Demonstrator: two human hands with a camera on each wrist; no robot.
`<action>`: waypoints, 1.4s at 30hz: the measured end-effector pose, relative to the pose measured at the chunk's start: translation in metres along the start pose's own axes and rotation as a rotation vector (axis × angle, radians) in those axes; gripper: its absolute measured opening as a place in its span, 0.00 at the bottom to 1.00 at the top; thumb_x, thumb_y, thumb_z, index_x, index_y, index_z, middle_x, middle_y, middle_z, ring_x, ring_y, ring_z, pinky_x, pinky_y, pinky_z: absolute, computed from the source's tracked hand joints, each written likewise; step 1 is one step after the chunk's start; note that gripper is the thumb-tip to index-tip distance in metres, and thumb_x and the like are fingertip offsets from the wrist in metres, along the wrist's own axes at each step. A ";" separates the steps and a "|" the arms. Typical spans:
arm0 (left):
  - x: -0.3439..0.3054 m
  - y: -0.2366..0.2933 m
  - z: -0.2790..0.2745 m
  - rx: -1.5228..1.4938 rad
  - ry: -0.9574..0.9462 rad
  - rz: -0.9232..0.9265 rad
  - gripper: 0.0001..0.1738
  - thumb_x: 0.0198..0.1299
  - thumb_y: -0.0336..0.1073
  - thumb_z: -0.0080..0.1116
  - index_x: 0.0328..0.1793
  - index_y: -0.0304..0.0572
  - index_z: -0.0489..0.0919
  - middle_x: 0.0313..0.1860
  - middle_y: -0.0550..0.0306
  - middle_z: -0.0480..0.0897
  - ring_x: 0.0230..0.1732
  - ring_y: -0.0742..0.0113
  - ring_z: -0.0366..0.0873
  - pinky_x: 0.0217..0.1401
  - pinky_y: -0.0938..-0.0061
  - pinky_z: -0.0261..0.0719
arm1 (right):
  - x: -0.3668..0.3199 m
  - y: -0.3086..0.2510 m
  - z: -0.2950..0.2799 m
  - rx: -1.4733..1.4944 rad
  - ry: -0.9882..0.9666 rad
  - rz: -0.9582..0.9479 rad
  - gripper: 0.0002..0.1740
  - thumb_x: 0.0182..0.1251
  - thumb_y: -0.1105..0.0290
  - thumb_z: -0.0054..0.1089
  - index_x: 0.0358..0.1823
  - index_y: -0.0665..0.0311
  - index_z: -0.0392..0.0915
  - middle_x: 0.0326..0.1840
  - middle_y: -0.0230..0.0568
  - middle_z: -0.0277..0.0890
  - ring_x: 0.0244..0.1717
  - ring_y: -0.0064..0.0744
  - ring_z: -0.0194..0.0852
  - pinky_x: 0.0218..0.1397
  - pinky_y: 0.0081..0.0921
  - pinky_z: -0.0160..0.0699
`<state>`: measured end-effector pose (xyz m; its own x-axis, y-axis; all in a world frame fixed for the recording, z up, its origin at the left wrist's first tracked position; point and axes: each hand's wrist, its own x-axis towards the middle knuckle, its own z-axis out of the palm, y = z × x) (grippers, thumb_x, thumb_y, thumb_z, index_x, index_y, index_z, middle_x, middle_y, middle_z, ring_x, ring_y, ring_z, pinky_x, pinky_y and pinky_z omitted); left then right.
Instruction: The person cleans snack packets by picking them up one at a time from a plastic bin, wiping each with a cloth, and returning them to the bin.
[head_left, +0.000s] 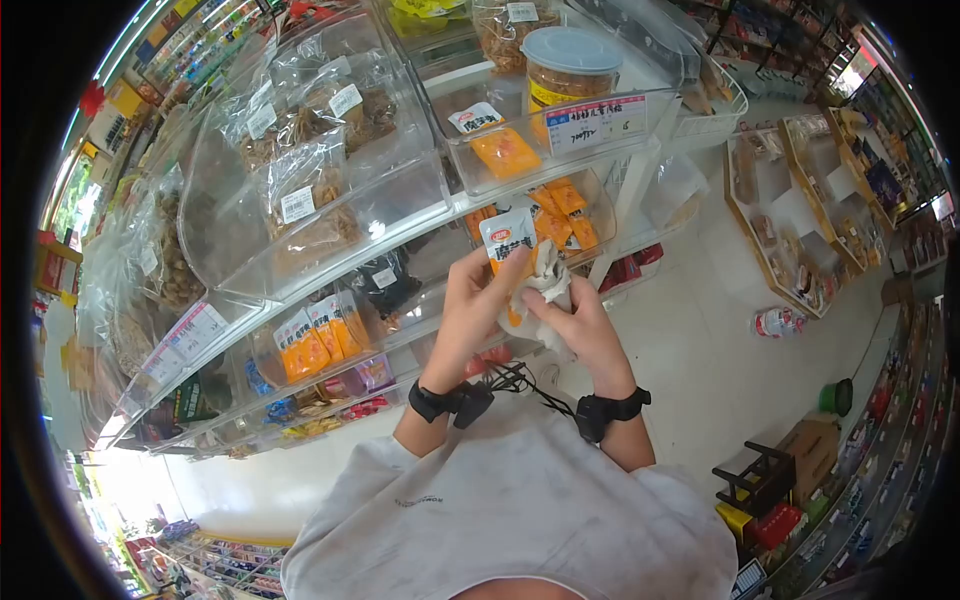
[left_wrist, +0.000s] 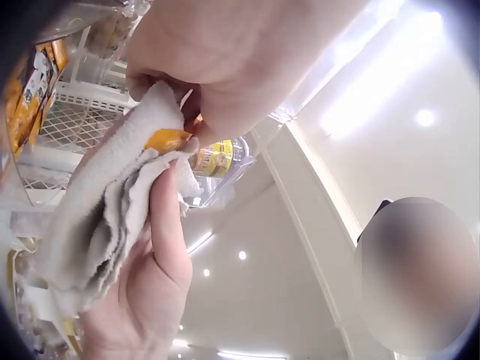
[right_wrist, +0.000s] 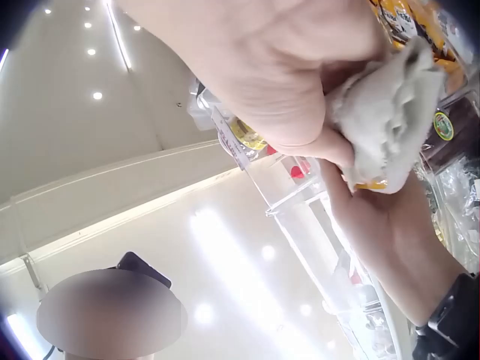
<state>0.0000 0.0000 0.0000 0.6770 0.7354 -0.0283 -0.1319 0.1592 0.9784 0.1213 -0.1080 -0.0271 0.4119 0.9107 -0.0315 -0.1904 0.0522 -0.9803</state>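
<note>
An orange and white snack packet [head_left: 507,236] is held in my left hand [head_left: 473,308], its thumb lying across the front. My right hand [head_left: 592,335] grips a folded whitish cloth [head_left: 548,280], thumb on top, pressed against the packet. In the left wrist view, an orange strip of the packet [left_wrist: 166,139] shows between the left fingers and the layered cloth [left_wrist: 112,202]. From the right wrist, the cloth [right_wrist: 390,116] covers most of the packet, and only a small orange edge shows beneath it. Both hands meet in front of the shelf bins.
A clear bin of orange packets [head_left: 565,212] lies just beyond the hands. Above it stand a blue-lidded tub [head_left: 572,65] and a price card [head_left: 597,125]. Bagged dried goods [head_left: 300,190] fill the left bins. Wooden display trays [head_left: 790,220] stand at right. Black cables [head_left: 515,380] hang between the wrists.
</note>
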 end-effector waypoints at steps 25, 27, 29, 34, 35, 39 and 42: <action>-0.004 0.000 0.006 -0.072 0.194 0.105 0.18 0.73 0.42 0.62 0.53 0.31 0.83 0.42 0.61 0.87 0.39 0.83 0.80 0.41 0.83 0.77 | -0.003 0.004 0.003 0.653 0.059 0.235 0.27 0.77 0.57 0.60 0.69 0.64 0.69 0.63 0.36 0.75 0.61 0.24 0.75 0.61 0.26 0.76; -0.003 -0.005 0.007 -0.096 0.199 0.120 0.17 0.72 0.42 0.63 0.53 0.32 0.84 0.42 0.61 0.87 0.39 0.83 0.80 0.41 0.83 0.77 | -0.002 0.004 0.006 0.566 0.050 0.202 0.26 0.75 0.61 0.64 0.68 0.64 0.70 0.61 0.36 0.76 0.58 0.23 0.77 0.58 0.25 0.78; -0.003 -0.003 0.005 -0.049 0.169 0.097 0.15 0.72 0.39 0.63 0.54 0.32 0.84 0.44 0.61 0.87 0.41 0.82 0.80 0.44 0.82 0.77 | -0.004 0.007 0.008 0.360 0.035 0.134 0.26 0.72 0.66 0.68 0.67 0.65 0.71 0.58 0.36 0.78 0.55 0.23 0.79 0.55 0.23 0.80; 0.000 -0.004 0.004 0.027 0.141 0.092 0.15 0.72 0.38 0.62 0.54 0.32 0.84 0.45 0.61 0.87 0.42 0.82 0.80 0.45 0.81 0.77 | -0.002 0.004 0.014 0.330 -0.010 0.088 0.26 0.68 0.70 0.70 0.65 0.67 0.73 0.56 0.35 0.79 0.53 0.22 0.79 0.53 0.23 0.81; 0.003 -0.003 0.005 -0.010 0.136 0.124 0.15 0.72 0.38 0.62 0.55 0.32 0.84 0.43 0.60 0.87 0.40 0.81 0.79 0.43 0.81 0.77 | -0.001 0.004 0.014 0.316 -0.006 0.080 0.26 0.69 0.69 0.70 0.65 0.68 0.73 0.56 0.35 0.79 0.53 0.21 0.79 0.53 0.23 0.80; 0.003 -0.001 0.005 -0.059 0.128 0.074 0.14 0.72 0.37 0.63 0.55 0.32 0.84 0.46 0.60 0.87 0.44 0.80 0.80 0.48 0.79 0.76 | -0.002 -0.001 0.012 0.163 -0.002 0.096 0.24 0.70 0.67 0.68 0.62 0.68 0.75 0.53 0.35 0.81 0.51 0.21 0.80 0.54 0.23 0.80; 0.006 -0.010 0.001 -0.083 0.139 0.052 0.15 0.72 0.37 0.62 0.55 0.32 0.84 0.47 0.58 0.87 0.46 0.78 0.81 0.51 0.78 0.77 | -0.007 -0.001 0.012 0.134 0.009 0.041 0.22 0.70 0.66 0.68 0.61 0.68 0.76 0.51 0.34 0.82 0.50 0.21 0.80 0.53 0.24 0.80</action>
<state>0.0061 0.0017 -0.0096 0.5618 0.8272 -0.0118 -0.2275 0.1682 0.9591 0.1079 -0.1091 -0.0237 0.4095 0.9093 -0.0736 -0.3245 0.0698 -0.9433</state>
